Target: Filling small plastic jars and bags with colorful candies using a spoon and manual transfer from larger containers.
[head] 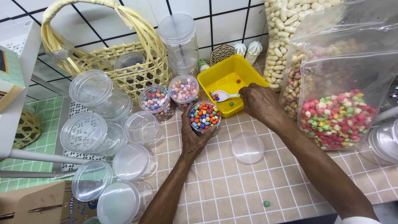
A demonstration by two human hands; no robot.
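Fingers of the left hand [195, 135] wrap snug around a small clear jar [204, 117] packed to the brim with colourful candy balls, probably to keep it steady right by the yellow tub [227, 83]. The right hand [259, 101] pinches a white spoon [224, 96] carrying a few candies over that tub's edge, so any spills likely drop back in. A loose clear lid [247, 147] lies close by on the checked tablecloth [232, 186], and two filled jars [170, 96] sit behind, next to the wicker basket [103, 54].
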